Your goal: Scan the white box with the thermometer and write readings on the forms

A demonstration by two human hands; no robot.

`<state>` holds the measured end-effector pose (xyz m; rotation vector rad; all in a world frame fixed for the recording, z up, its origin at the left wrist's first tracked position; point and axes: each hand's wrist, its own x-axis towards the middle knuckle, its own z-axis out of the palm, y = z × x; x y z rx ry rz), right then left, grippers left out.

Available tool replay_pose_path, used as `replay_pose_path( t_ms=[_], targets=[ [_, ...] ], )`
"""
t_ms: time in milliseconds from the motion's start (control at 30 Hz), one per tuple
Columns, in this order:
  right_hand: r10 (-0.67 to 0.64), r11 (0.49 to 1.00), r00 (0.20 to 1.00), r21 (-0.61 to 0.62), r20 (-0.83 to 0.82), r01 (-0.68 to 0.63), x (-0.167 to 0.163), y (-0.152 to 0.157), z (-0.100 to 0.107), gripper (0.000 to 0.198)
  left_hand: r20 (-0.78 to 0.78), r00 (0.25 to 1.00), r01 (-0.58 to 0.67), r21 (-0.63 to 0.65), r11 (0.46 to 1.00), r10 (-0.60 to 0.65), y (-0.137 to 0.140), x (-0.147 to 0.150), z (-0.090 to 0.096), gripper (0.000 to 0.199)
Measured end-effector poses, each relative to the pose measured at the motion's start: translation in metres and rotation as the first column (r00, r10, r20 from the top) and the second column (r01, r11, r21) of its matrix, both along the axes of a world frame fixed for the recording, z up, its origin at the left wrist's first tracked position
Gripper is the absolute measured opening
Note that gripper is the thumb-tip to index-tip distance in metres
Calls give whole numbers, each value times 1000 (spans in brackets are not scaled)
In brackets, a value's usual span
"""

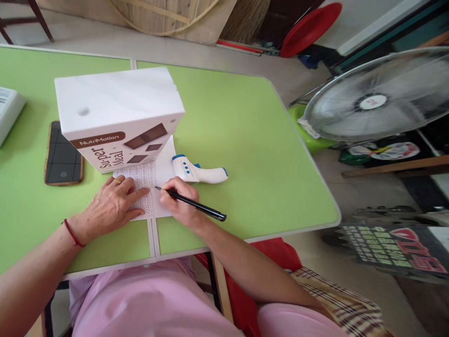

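A black pen (196,204) is gripped in my right hand (180,201), its tip at a sheet of paper (164,169) covered on its left part with rows of handwriting. My left hand (117,201) lies on the written part with fingers spread, a ring on one finger. Behind the hands a white NutriMotion box (121,103) stands upright over the back part of the paper and hides it. Just beyond my right hand lies a white and blue infrared thermometer (198,171), its head touching or very near the paper's right side.
A phone (63,157) lies left of the box on the green table (245,140). Another white box (9,110) sits at the left edge of view. On the right are a large fan (373,102) and a printed bag (393,248). A red basin (310,29) leans at the back.
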<state>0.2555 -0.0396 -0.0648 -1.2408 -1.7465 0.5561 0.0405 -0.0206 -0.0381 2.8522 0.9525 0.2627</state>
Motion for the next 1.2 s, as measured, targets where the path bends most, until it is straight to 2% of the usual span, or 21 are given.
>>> replay_pose_path(
  t_ms=[333,667,1000,1200],
  targets=[
    [-6,1000,998,-9,-59,6,3,-1,0,13,-13,1000,-6,-39,999,6,0,0,2,40],
    [-29,998,1000,-55,-13,28,2,-2,0,12,-32,999,-3,-21,1000,3,0,0,2,39],
    [-19,1000,998,-9,-52,18,3,-2,-3,15,-28,1000,-10,-40,999,9,1,0,3,40],
    [-30,999,999,-42,-46,28,4,-2,-2,11,-34,999,-4,-37,999,2,1,-1,2,40]
  ],
)
